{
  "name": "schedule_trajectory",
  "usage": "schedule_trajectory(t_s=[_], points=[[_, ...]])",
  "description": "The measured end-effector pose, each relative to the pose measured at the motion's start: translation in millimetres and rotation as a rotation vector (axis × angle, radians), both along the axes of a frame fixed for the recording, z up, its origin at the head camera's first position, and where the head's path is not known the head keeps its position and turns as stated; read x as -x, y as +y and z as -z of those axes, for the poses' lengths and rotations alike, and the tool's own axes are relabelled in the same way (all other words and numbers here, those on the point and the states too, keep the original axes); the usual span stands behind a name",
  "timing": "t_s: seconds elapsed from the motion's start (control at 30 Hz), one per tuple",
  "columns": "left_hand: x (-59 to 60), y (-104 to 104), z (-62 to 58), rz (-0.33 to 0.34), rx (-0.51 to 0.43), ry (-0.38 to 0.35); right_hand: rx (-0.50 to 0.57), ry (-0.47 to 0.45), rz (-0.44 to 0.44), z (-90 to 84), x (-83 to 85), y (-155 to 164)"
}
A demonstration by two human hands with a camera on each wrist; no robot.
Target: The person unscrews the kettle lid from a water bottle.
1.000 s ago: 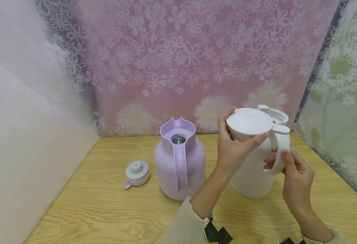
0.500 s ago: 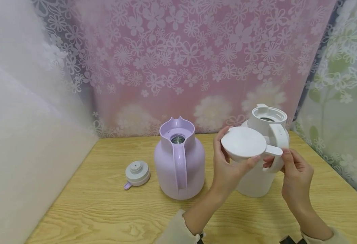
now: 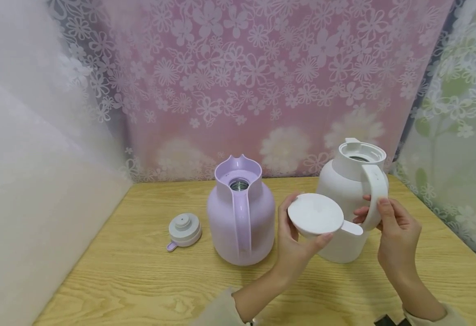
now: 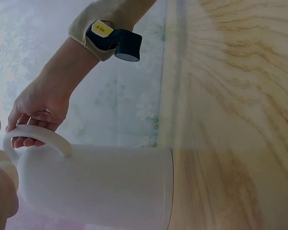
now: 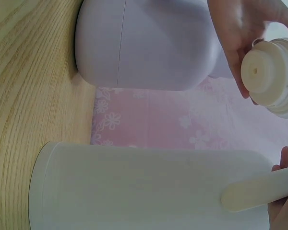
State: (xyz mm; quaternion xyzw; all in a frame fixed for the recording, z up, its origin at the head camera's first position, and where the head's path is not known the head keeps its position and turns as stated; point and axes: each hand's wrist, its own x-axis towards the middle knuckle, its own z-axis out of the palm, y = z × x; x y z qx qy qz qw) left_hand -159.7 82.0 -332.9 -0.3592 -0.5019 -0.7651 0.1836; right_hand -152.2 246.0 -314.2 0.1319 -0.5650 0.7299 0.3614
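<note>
My left hand [image 3: 297, 251] grips a round white lid [image 3: 316, 213] by its rim, the flat top up and its tab pointing right. In the right wrist view the stepped underside of the lid [image 5: 269, 74] shows, held in the air beside the jug. My right hand [image 3: 398, 237] holds the handle [image 3: 376, 192] of a white thermos jug [image 3: 345, 188], fingers curled through it. The jug stands upright on the table with its mouth uncovered. A lilac thermos jug [image 3: 241, 217], also without a lid, stands left of my left hand.
On the wooden table [image 3: 140, 285] a grey stopper with a lilac tab [image 3: 184, 229] lies upside down, left of the lilac jug. A pink floral curtain [image 3: 221, 90] hangs behind, and a pale panel [image 3: 50, 158] borders the left side.
My left hand has carried the white lid down and to the left, away from in front of the white jug's mouth. My right hand stays on the handle.
</note>
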Motion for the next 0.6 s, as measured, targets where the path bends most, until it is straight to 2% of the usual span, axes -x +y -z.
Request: schedule_trajectory(t_s=[0.07, 0.1, 0.2, 0.23, 0.3, 0.33, 0.4, 0.47, 0.6], points=[[1.2, -1.7, 4.2, 0.036, -0.003, -0.01, -0.006, 0.004, -0.007, 0.0, -0.2, 0.2], [5.5, -0.9, 11.3, 0.038, 0.004, 0.0, -0.003, 0.013, -0.022, 0.1, -0.3, 0.4], [9.8, -2.6, 18.7, 0.065, 0.01, 0.033, -0.009, 0.008, -0.018, -0.5, -0.3, 0.2], [12.9, -2.3, 23.2, 0.056, 0.018, 0.057, -0.008, 0.008, -0.018, -0.6, -0.2, 0.3], [13.7, -4.2, 25.9, 0.073, 0.028, 0.062, -0.001, 0.019, -0.032, -0.7, -0.1, 0.4], [10.8, -6.6, 23.1, 0.095, 0.03, 0.045, -0.002, 0.023, -0.033, -0.5, -0.1, 0.3], [12.7, -8.2, 29.5, 0.109, 0.054, 0.015, 0.007, 0.049, -0.066, 0.3, -0.1, 0.6], [8.0, -12.0, 27.0, 0.14, 0.062, -0.027, 0.014, 0.072, -0.099, 1.0, 0.1, 1.1], [7.7, -14.6, 31.7, 0.164, 0.079, -0.036, 0.016, 0.077, -0.104, 1.4, 0.4, 1.9]])
